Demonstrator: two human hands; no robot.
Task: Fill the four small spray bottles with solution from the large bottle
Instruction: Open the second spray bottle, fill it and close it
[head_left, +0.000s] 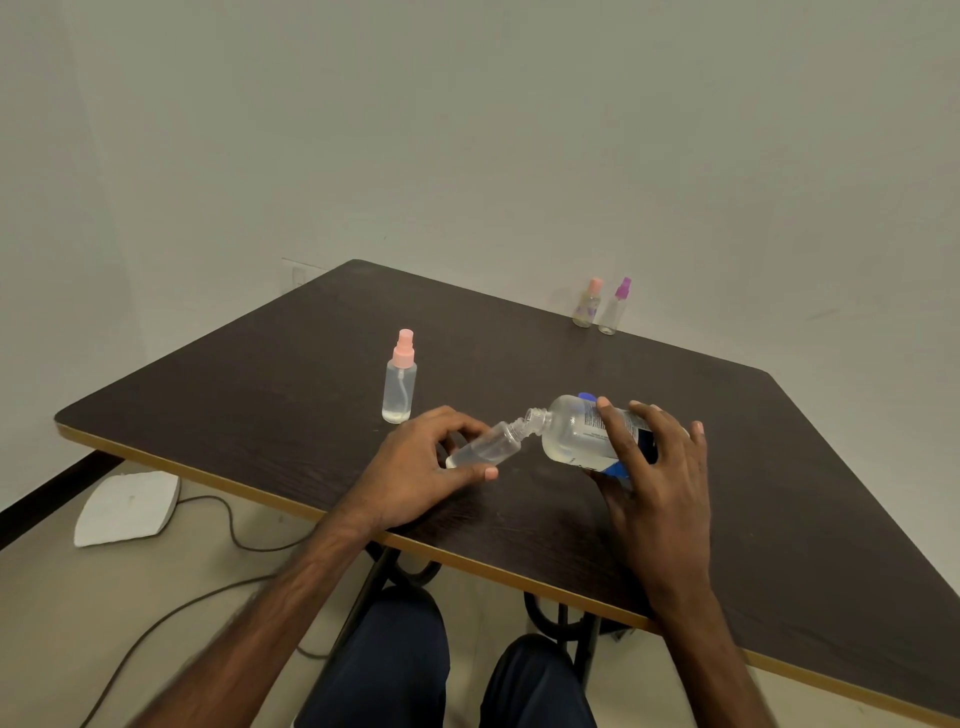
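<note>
My left hand (421, 467) grips a small clear spray bottle (488, 446) with its cap off, tilted so its open neck points up to the right. My right hand (654, 467) holds the large clear bottle (576, 434) with a blue-and-white label, tipped on its side; its open mouth meets the small bottle's neck. Both bottles hold some clear liquid. A capped small bottle with a pink sprayer (399, 385) stands upright to the left, a little liquid at its bottom. Two more small bottles stand at the far edge: one with a pink sprayer (587, 304), one with a purple sprayer (614, 307).
The dark wooden table (270, 374) has a light edge band and stands against a pale wall. A blue object (587, 396) peeks out behind the large bottle. On the floor to the left lie a white flat piece (127, 509) and a cable (208, 597). My knees are under the table.
</note>
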